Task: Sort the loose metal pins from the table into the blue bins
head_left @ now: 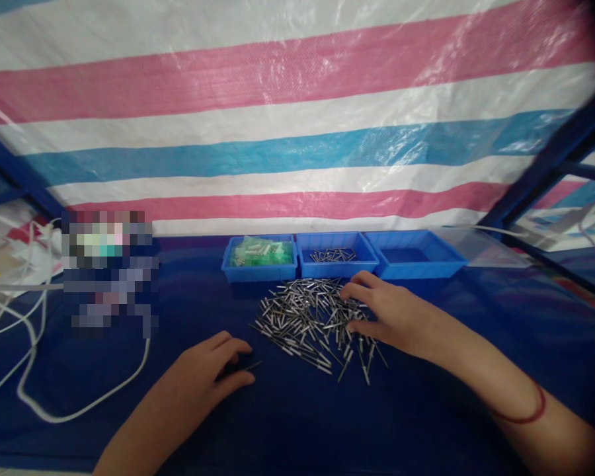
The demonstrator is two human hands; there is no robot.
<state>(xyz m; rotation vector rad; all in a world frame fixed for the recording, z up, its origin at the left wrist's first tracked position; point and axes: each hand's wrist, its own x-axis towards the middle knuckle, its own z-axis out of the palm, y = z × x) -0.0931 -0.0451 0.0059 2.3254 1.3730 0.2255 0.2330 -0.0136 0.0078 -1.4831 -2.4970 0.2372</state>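
A heap of several small metal pins (307, 317) lies on the dark blue table cloth (287, 423). My right hand (381, 314) rests on the heap's right side, fingers curled and pinching among the pins. My left hand (213, 370) lies on the cloth to the left of the heap, fingers curled round a thin dark pin (250, 365) whose tip sticks out to the right. A red string circles my right forearm.
Three blue trays stand behind the heap: the left tray (258, 270) holds green-white parts, the middle tray (336, 268) a few pins, the right tray (416, 264) nothing visible. White cables (79, 410) loop at the left. A striped tarp hangs behind. Blue frame bars stand at right.
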